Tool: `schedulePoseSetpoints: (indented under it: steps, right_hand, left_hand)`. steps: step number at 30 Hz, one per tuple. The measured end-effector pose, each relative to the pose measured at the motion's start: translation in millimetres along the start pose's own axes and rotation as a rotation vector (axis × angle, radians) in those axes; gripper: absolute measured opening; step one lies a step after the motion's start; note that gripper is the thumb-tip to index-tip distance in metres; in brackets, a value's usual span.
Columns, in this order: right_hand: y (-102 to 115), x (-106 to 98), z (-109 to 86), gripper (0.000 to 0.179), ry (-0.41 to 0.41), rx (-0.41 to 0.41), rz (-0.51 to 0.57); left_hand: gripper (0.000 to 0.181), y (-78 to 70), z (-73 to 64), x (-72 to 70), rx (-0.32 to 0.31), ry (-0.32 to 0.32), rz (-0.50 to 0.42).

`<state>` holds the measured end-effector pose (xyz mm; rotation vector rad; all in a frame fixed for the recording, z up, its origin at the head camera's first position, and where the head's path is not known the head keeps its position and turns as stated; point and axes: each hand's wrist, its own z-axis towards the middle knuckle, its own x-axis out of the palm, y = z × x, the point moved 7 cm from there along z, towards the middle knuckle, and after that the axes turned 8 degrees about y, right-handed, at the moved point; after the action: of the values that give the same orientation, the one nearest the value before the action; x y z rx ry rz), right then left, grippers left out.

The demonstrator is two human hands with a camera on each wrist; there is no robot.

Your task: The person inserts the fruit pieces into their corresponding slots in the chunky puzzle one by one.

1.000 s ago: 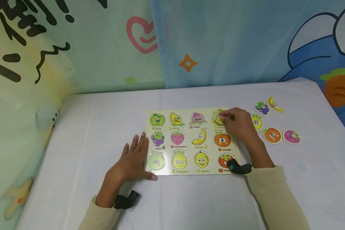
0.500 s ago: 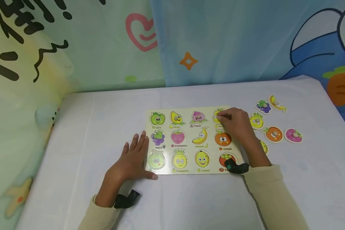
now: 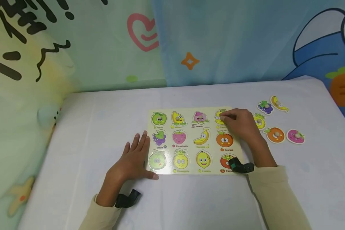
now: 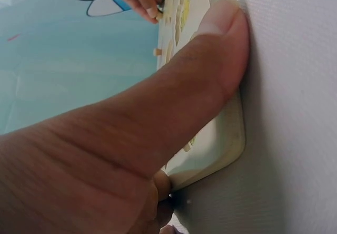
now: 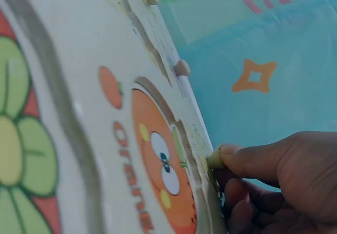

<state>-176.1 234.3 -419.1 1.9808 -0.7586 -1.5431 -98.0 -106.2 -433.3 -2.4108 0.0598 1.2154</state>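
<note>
A pale yellow fruit puzzle board (image 3: 189,129) lies on the white table. My right hand (image 3: 240,123) is over its top right corner, where thumb and finger pinch the knob (image 5: 215,159) of a yellow fruit puzzle piece (image 3: 219,117). That piece lies at the corner recess, partly covered by the fingers; whether it sits fully flush I cannot tell. Spread at the board's left edge, my left hand (image 3: 132,158) has its fingers straight and the thumb (image 4: 210,49) along the lower left corner. The apple piece (image 3: 159,118), mango-like yellow piece (image 3: 178,118) and peach piece (image 3: 200,118) fill the top row.
Loose knobbed pieces lie right of the board: grapes (image 3: 265,107), banana (image 3: 279,104), pineapple (image 3: 259,121), orange (image 3: 276,135) and strawberry (image 3: 295,136). The right forearm crosses beside them. A printed curtain (image 3: 233,41) hangs behind the table.
The yellow piece, earlier tilted or offset over the corner recess, now lines up with it, still pinched by my right hand. The left hand stays at the board's edge.
</note>
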Motion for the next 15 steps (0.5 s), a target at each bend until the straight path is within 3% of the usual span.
schedulePoseSetpoints:
  steps: [10, 15]
  right_hand:
    - [1.1, -1.8, -0.1, 0.027, 0.015, -0.008, -0.003]
    - [-4.2, -5.7, -1.7, 0.03, 0.041, 0.048, -0.003]
  left_hand:
    - [0.135, -0.9, -0.8, -1.0, -0.005, 0.003, 0.008]
    - [0.135, -1.5, 0.3, 0.2, -0.001, 0.002, 0.002]
